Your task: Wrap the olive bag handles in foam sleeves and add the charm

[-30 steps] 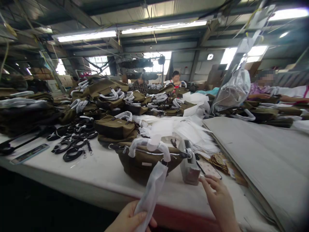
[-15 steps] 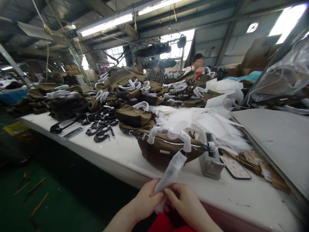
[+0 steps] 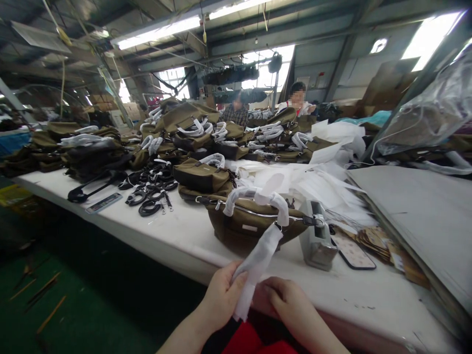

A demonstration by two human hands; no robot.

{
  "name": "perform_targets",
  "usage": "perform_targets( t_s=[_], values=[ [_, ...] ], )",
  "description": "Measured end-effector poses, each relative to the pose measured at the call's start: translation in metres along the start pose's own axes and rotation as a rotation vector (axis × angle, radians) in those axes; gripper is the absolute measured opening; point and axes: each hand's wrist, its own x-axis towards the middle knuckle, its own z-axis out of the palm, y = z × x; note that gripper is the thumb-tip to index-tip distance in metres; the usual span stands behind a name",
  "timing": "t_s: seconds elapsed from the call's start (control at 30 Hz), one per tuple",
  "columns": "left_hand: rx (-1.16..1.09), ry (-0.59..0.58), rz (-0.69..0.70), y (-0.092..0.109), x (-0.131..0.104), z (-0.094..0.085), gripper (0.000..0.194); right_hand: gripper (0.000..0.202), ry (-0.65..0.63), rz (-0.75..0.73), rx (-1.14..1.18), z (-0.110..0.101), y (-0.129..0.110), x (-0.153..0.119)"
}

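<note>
Bare room runs along the front edge of the counter, rightward from the coiled black straps. At that edge the left hand grips a white wrapping reaching from the olive bag, its pale plate unreadable from here. The right hand is curled, its grip hidden. Right of the tape dispenser, more open counter.

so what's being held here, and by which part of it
The left hand grips the lower part of the white-wrapped strip running from the handbag's handle; whether the right hand holds anything cannot be told.
</note>
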Motion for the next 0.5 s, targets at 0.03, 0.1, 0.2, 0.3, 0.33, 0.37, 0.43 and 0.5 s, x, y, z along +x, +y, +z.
perform_targets(
  t_s=[0.03,0.1,0.2,0.3,0.33,0.37,0.43,0.5],
  values=[
    [-0.017,-0.011,-0.011,0.0006,0.0001,0.0009,0.051,0.032,0.016,-0.018,-0.007,0.0008,0.0008,0.0008],
    [-0.031,-0.008,-0.009,0.0007,0.0005,0.0021,0.052,0.033,0.029,-0.031,0.007,0.0026,0.0025,0.0022],
    [-0.028,0.008,-0.012,-0.0020,0.0014,0.0008,0.050,0.035,0.094,-0.042,0.042,0.0031,0.0052,0.0029],
    [0.015,0.019,-0.009,-0.0063,0.0019,-0.0031,0.046,0.041,0.047,-0.054,0.194,0.0007,0.0051,0.0005],
    [0.034,0.025,-0.001,-0.0074,0.0021,-0.0043,0.046,0.042,0.012,-0.051,0.250,0.0001,0.0041,-0.0008],
    [0.047,0.031,0.005,-0.0081,0.0024,-0.0052,0.045,0.041,-0.018,-0.041,0.291,-0.0002,0.0028,-0.0022],
    [0.045,0.040,0.010,-0.0080,0.0032,-0.0057,0.047,0.035,-0.032,-0.013,0.327,0.0009,0.0006,-0.0041],
    [-0.005,0.057,0.012,-0.0062,0.0038,-0.0039,0.051,0.029,-0.013,-0.011,0.328,0.0039,0.0006,-0.0042]
  ],
)
